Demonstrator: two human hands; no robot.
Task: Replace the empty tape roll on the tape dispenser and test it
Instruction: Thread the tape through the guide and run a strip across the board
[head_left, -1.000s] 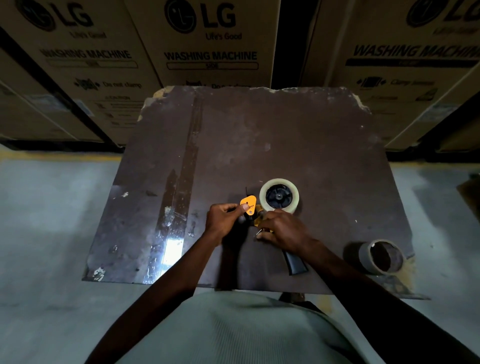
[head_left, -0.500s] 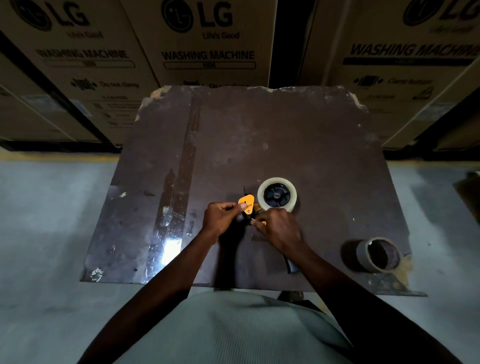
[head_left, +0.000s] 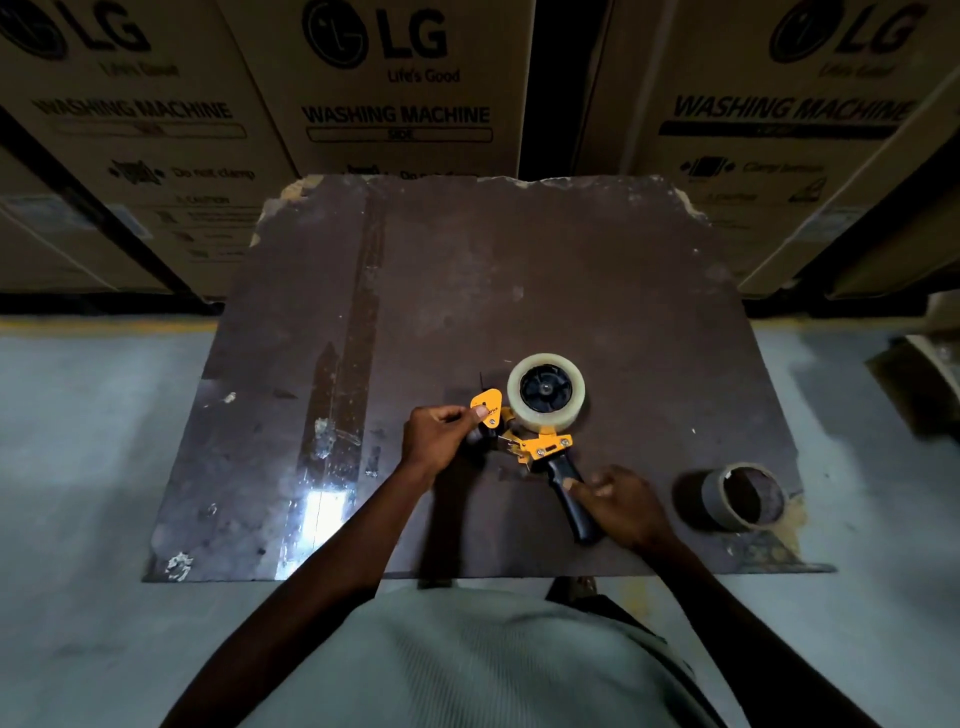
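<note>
We see a dim scene; glare shines on the counter (head_left: 322, 509) near its front-left corner, and the wide lens bends the edges.

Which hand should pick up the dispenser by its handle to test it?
Probably the right hand: it already lies at the black handle of the tape dispenser. The left hand pinches the yellow front flap.

There is one view, from a wide-angle camera on the person's head, looking forward and steeply down. It sits close above the dark surface (head_left: 519, 270), which fills the middle of the frame. The person's chest and both forearms come in from the bottom edge. Cardboard boxes (head_left: 395, 88) stand across the top, beyond the far edge of the surface, and grey floor (head_left: 88, 415) shows on both sides. Straight lines bow near the edges.
</note>
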